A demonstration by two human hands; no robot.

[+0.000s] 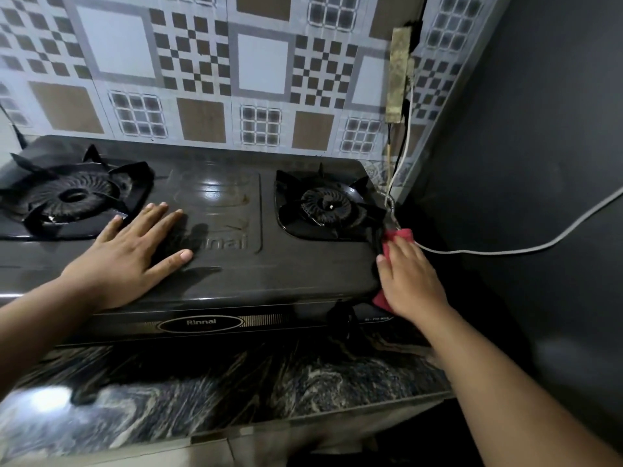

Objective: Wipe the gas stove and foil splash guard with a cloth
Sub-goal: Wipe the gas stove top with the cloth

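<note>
1. The right hand lies with fingers fairly straight over a red cloth, pressing it against the right side edge of the gas stove, at about 3 o'clock from the stove's middle; whether the thumb hooks under the cloth I cannot tell, since the cloth shows only past the fingertips and below the heel of the hand.

2. The left hand is spread flat, fingers apart, on the stove top between the burners, at roughly 9 o'clock from the embossed centre panel; it looks to be steadying the stove.

3. Progress, as a judgement: the wiping appears to be under way on the stove's side; the centre panel shines, but shine alone cannot prove it wiped; the left burner at 10 o'clock and the right burner at 1 o'clock show no sign either way; the foil splash guard at 12 o'clock, patterned in squares and checks, is not being touched, so it probably remains to be done.

4. The stove sits on a dark marbled counter at 6 o'clock, with a bright glare patch at 8 o'clock.

5. A dark wall stands at 3 o'clock; a white cable runs along it toward the stove's right corner; a grimy strip hangs at 1 o'clock in the corner; lighting is dim.
</note>
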